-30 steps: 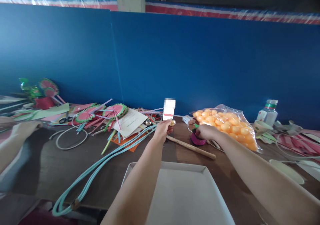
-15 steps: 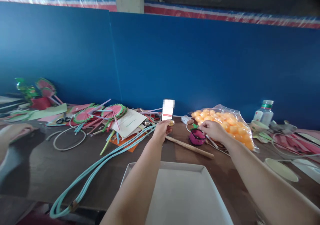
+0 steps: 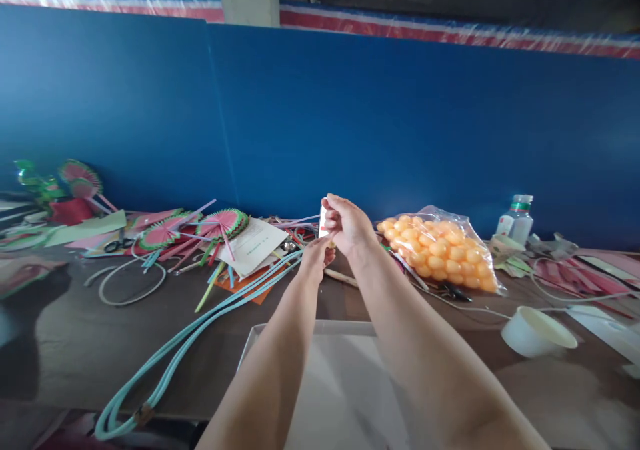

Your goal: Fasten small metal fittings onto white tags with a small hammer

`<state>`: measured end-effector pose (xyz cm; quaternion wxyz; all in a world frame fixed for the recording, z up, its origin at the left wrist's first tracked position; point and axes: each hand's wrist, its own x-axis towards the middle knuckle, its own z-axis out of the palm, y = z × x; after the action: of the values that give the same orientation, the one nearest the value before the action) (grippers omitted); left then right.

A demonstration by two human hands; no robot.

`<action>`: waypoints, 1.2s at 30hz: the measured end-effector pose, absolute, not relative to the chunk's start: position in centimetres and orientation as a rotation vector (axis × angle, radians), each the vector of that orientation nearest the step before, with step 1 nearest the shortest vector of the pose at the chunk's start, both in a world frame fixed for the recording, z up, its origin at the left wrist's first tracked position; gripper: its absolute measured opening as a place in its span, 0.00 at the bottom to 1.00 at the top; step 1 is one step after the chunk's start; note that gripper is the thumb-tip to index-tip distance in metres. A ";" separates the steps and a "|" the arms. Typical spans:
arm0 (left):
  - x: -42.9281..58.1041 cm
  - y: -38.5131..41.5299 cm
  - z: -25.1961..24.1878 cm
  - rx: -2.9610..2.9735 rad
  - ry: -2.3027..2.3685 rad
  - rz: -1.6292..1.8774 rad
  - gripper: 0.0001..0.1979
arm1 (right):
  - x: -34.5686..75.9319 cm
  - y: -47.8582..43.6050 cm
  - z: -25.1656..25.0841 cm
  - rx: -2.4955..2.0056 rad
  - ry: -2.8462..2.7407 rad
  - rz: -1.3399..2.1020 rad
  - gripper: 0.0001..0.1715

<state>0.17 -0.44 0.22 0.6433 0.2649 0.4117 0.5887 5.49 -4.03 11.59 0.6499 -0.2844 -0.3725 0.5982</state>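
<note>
My left hand [image 3: 316, 253] reaches out over the brown table and pinches the lower end of a small white card [image 3: 323, 225]. My right hand [image 3: 347, 225] has its fingers curled over the card's top and hides most of it. Both hands meet just above a wooden stick [image 3: 341, 277] that lies on the table. A clear bag of orange balls [image 3: 440, 253] lies just right of the hands.
A white tray [image 3: 280, 343] sits at the near edge under my forearms. Teal tubes [image 3: 175, 353] run across the left. Folded paper fans [image 3: 223, 223], papers and straws crowd the back left. A white cup [image 3: 537, 330] and a bottle [image 3: 515, 218] stand right. A blue partition [image 3: 400, 123] closes the back.
My right hand left the pink object beside the bag and swung left onto the card held by my left hand. The view shifted slightly right, and the white cup came nearer.
</note>
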 end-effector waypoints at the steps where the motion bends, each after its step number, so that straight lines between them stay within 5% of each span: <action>1: 0.1 -0.4 0.1 0.589 0.934 1.363 0.15 | 4.9 -3.6 11.3 -0.618 -0.772 1.391 0.09; 12: -0.6 -0.4 0.5 0.421 0.990 1.533 0.09 | 6.7 -0.4 1.4 -0.567 -0.532 1.324 0.15; 18: -0.7 0.0 0.0 0.397 0.963 1.565 0.10 | 7.5 -0.1 1.2 -0.566 -0.486 1.329 0.10; 28: -0.6 0.0 -0.3 0.426 0.850 1.561 0.11 | 6.8 0.2 0.1 -0.724 -0.512 1.278 0.17; 36: -0.7 -0.1 -0.2 0.429 0.819 1.559 0.11 | 7.0 0.1 0.1 -0.639 -0.559 1.410 0.10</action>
<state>-0.74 -0.08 -0.23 0.6168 0.1863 0.3558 0.6769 6.98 0.06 0.09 0.6799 -0.2848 -0.2490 0.6282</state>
